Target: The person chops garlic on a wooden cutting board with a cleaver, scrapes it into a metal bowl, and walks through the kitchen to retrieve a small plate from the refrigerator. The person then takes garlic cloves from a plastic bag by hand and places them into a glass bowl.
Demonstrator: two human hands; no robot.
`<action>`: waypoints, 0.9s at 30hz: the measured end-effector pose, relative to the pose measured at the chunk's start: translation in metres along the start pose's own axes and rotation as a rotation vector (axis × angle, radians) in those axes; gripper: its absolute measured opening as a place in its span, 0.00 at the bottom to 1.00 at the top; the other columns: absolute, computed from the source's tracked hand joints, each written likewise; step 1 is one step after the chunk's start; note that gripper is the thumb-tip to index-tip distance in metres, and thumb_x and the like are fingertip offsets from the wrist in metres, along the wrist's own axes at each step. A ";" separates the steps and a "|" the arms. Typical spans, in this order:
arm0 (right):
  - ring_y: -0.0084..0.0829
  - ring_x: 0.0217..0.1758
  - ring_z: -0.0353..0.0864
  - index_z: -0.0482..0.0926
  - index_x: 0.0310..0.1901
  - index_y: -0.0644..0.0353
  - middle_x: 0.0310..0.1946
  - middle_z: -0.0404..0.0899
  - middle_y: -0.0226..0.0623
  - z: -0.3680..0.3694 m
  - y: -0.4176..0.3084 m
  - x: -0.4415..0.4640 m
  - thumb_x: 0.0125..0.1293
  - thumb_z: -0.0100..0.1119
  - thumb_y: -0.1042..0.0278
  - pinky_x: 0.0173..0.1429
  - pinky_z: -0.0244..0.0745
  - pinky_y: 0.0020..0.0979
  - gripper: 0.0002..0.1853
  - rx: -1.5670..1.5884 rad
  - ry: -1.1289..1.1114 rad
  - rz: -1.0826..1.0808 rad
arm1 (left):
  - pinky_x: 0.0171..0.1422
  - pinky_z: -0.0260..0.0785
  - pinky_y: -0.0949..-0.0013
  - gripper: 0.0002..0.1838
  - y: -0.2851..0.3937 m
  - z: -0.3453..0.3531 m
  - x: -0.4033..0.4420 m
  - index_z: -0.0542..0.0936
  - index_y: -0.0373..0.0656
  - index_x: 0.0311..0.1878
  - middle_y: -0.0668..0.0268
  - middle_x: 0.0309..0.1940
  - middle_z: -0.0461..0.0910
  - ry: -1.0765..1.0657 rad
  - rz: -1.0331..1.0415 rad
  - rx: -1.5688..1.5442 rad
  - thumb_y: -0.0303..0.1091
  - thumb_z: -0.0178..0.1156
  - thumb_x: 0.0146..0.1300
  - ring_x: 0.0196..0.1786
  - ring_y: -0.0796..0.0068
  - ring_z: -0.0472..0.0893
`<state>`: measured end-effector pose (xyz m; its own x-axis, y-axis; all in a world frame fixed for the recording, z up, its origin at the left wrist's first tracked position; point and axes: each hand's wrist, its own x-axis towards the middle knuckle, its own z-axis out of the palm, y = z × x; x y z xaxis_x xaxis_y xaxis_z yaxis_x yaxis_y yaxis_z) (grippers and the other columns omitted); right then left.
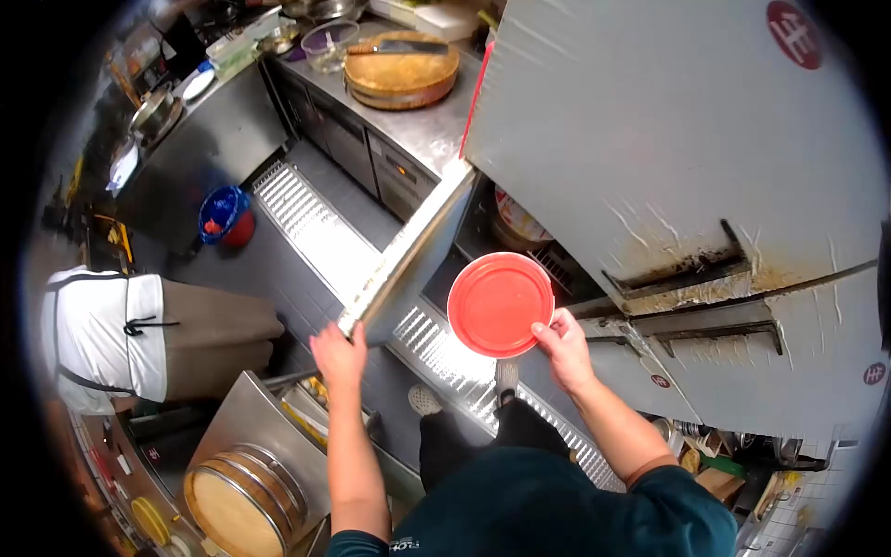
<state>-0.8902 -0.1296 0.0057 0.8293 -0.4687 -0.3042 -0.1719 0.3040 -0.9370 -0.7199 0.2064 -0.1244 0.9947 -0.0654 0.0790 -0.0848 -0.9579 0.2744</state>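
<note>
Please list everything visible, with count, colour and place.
Disc: 1, red, centre
Door: 1, pale, centre
Cabinet: 1, grey, right
Counter: 1, silver, top
Chopping block: 1, tan, on counter
Knife: 1, dark, on block
Bowl: 1, clear, beside block
Bucket: 1, red, floor
Grating: 2 stretches, silver, floor
Wooden tub: 1, tan, lower left
Person: 1, white top, left
Small kitchenware: count unclear, mixed, edges
Left hand: 1, bare, at door edge
Right hand: 1, bare, holding disc

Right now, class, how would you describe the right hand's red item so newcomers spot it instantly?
Find the grey refrigerator at upper right, then its open door. Beside that door, the right hand holds a shallow round lid or dish by its edge. Its broad red face distinguishes it from the blue-lined red bucket.
</note>
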 end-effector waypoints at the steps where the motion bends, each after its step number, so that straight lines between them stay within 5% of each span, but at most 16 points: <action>1: 0.18 0.43 0.78 0.73 0.40 0.59 0.39 0.80 0.31 0.007 -0.008 -0.006 0.68 0.65 0.76 0.51 0.75 0.24 0.08 0.013 0.004 -0.009 | 0.72 0.62 0.48 0.30 0.007 -0.005 -0.010 0.81 0.33 0.46 0.47 0.41 0.83 -0.026 0.021 0.012 0.57 0.60 0.64 0.47 0.47 0.81; 3: 0.19 0.43 0.79 0.73 0.40 0.59 0.39 0.81 0.31 0.023 -0.015 -0.017 0.68 0.64 0.76 0.52 0.76 0.24 0.08 0.048 -0.006 -0.008 | 0.66 0.69 0.49 0.32 0.028 -0.036 -0.030 0.82 0.33 0.49 0.47 0.44 0.84 -0.348 0.023 0.001 0.59 0.59 0.64 0.47 0.44 0.82; 5: 0.19 0.42 0.80 0.73 0.40 0.60 0.39 0.81 0.33 0.039 -0.012 -0.021 0.68 0.65 0.75 0.51 0.77 0.24 0.08 0.065 -0.009 -0.005 | 0.63 0.72 0.54 0.33 0.018 -0.039 -0.048 0.81 0.32 0.55 0.43 0.50 0.83 -0.616 -0.067 -0.490 0.58 0.60 0.66 0.52 0.46 0.83; 7: 0.20 0.41 0.80 0.73 0.40 0.61 0.38 0.81 0.33 0.053 -0.009 -0.028 0.68 0.65 0.75 0.49 0.77 0.24 0.09 0.062 0.012 0.037 | 0.66 0.71 0.59 0.33 0.023 -0.056 -0.070 0.76 0.33 0.65 0.42 0.58 0.80 -0.455 -0.136 -0.944 0.52 0.62 0.68 0.61 0.52 0.81; 9: 0.20 0.38 0.81 0.73 0.40 0.62 0.36 0.82 0.34 0.060 0.011 -0.031 0.67 0.67 0.74 0.45 0.78 0.23 0.09 0.066 -0.034 0.074 | 0.72 0.67 0.60 0.39 0.038 -0.081 -0.086 0.59 0.35 0.77 0.49 0.71 0.68 -0.395 -0.097 -1.245 0.37 0.64 0.67 0.71 0.60 0.71; 14: 0.20 0.37 0.80 0.74 0.39 0.60 0.35 0.81 0.32 0.098 0.038 -0.048 0.68 0.67 0.71 0.44 0.78 0.24 0.09 0.071 -0.171 0.182 | 0.73 0.65 0.63 0.36 0.059 -0.113 -0.102 0.61 0.37 0.76 0.56 0.70 0.70 -0.409 -0.208 -1.877 0.30 0.62 0.66 0.69 0.65 0.73; 25: 0.32 0.61 0.77 0.75 0.52 0.61 0.61 0.74 0.40 0.122 0.016 -0.032 0.79 0.50 0.59 0.57 0.81 0.38 0.14 0.123 -0.311 0.252 | 0.71 0.66 0.67 0.28 -0.007 -0.121 -0.077 0.72 0.34 0.69 0.60 0.63 0.78 -0.426 -0.269 -1.733 0.33 0.60 0.68 0.64 0.70 0.76; 27: 0.31 0.56 0.81 0.77 0.51 0.62 0.57 0.77 0.39 0.123 0.016 -0.014 0.77 0.54 0.63 0.57 0.81 0.35 0.12 0.089 -0.404 0.290 | 0.70 0.66 0.67 0.27 -0.007 -0.119 -0.065 0.73 0.33 0.68 0.60 0.61 0.79 -0.425 -0.273 -1.702 0.35 0.59 0.68 0.63 0.70 0.77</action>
<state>-0.8389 -0.0160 0.0158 0.8966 -0.0014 -0.4428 -0.3943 0.4523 -0.8000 -0.7906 0.2510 -0.0170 0.9109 -0.2943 -0.2892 0.3844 0.3507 0.8539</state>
